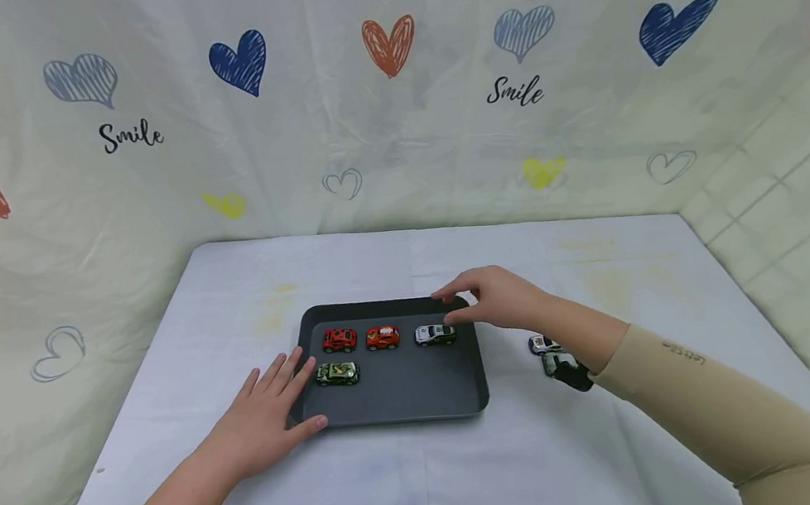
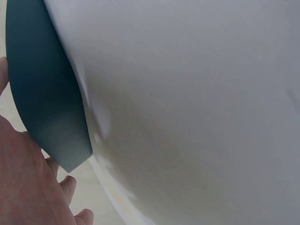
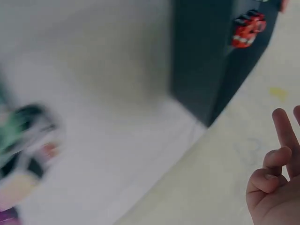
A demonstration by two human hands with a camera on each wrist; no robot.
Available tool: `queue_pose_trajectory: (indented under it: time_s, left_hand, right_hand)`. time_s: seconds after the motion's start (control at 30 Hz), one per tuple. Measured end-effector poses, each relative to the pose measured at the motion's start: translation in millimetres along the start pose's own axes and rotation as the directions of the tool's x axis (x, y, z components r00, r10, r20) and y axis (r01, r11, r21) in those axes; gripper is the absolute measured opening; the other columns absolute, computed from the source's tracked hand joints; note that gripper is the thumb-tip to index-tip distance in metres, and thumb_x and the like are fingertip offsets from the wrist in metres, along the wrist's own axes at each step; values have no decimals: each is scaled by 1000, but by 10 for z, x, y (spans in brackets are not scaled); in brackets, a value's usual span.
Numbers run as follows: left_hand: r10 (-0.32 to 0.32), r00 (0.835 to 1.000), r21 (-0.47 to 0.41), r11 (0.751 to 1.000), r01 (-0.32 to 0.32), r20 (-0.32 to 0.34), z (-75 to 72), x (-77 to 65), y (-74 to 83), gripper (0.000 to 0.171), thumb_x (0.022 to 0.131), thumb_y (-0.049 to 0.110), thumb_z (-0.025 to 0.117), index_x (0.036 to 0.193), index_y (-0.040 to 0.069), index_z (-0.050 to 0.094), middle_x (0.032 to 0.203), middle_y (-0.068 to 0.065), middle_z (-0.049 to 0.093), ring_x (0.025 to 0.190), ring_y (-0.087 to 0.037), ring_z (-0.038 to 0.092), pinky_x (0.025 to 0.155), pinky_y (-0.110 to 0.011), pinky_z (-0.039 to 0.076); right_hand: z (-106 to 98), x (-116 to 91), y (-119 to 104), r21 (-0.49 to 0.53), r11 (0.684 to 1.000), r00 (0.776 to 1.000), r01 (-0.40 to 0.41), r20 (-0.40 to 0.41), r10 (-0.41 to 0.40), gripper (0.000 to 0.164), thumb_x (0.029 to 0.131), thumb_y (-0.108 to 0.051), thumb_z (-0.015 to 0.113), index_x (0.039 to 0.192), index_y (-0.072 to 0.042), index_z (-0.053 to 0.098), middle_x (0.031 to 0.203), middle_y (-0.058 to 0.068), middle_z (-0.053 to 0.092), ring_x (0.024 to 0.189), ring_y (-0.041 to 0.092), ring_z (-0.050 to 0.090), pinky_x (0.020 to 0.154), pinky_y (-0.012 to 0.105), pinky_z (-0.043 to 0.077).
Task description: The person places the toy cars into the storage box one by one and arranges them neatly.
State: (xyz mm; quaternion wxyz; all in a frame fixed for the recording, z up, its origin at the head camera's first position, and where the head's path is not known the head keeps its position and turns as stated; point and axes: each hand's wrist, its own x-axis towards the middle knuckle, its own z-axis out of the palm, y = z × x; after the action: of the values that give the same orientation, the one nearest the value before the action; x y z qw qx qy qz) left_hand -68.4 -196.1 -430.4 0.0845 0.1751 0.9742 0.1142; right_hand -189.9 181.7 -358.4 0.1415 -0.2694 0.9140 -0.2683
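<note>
A dark grey tray [image 1: 407,398] holds several toy cars. Toward its back stand a red toy car [image 1: 339,340], an orange-red toy car [image 1: 382,337] and a white-and-black toy car [image 1: 434,334]. A green camouflage toy car [image 1: 338,373] is nearer the front left. My left hand [image 1: 263,423] rests at the tray's left rim with fingers spread; the left wrist view shows its fingers beside the tray's outer wall [image 2: 47,89]. Over the back right corner hovers my right hand [image 1: 496,299], thumb and forefinger apart, just beside the white-and-black car. Nothing shows between those fingers.
Right of the tray, partly behind my right wrist, lie a white toy car [image 1: 543,344] and a pale green toy car [image 1: 558,362]. A white cloth [image 1: 402,486] covers the table. A curtain printed with hearts [image 1: 399,136] hangs behind it.
</note>
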Motion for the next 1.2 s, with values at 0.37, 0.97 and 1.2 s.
queue_pose_trajectory:
  time_s: [0.37, 0.97, 1.2]
  left_hand:
    - [16, 1000, -4, 1000, -16, -26, 60, 23, -58, 89, 91, 68, 54, 159, 19, 25, 166, -6, 16, 150, -35, 15, 117, -61, 13]
    - [11, 999, -21, 1000, -12, -43, 52, 11, -44, 90, 90, 70, 53, 159, 18, 27, 165, -7, 17, 150, -35, 16, 117, -61, 13]
    - [7, 1000, -16, 1000, -7, -19, 12, 12, -16, 92, 90, 74, 47, 159, 17, 26, 165, -8, 16, 150, -36, 15, 117, -61, 12]
  right_hand:
    - [-166, -643, 798, -131, 985, 992, -116, 29, 121, 43, 88, -32, 77, 128, -18, 70, 129, 4, 66, 110, 28, 60, 83, 41, 51]
    - [-294, -803, 1050, -156, 972, 957, -178, 202, 208, 30, 90, -21, 73, 120, -17, 74, 111, -1, 69, 85, 13, 56, 76, 35, 50]
    - [-242, -754, 1100, -131, 976, 944, -172, 263, 202, 29, 92, -15, 70, 120, -17, 73, 97, -7, 67, 81, 12, 55, 70, 31, 48]
